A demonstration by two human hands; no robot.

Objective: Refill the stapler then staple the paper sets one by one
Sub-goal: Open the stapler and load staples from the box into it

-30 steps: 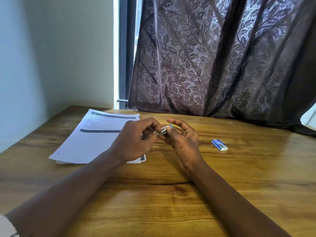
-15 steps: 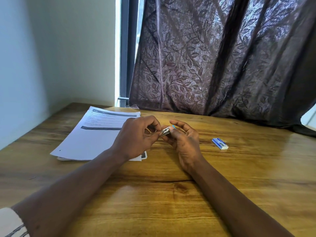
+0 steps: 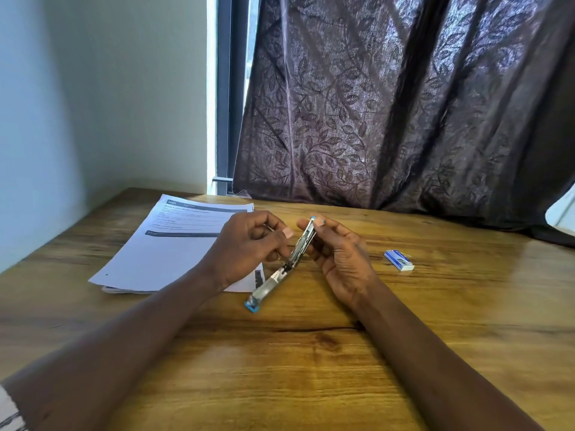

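Over table (image 3: 314, 371), stapler (image 3: 274, 279), apparently in right hand (image 3: 342, 258)

Bare tabletop (image 3: 311, 368) lies open in the near middle and at right, past a small staple box (image 3: 399, 260). A paper stack (image 3: 174, 244) fills the left; the unfolded stapler (image 3: 270, 283), gripped by left hand (image 3: 249, 244) and right hand (image 3: 342, 259), bars the centre.

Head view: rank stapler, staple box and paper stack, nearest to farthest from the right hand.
1. Stapler: held in the right hand.
2. Staple box: on the table, to its right.
3. Paper stack: on the left.
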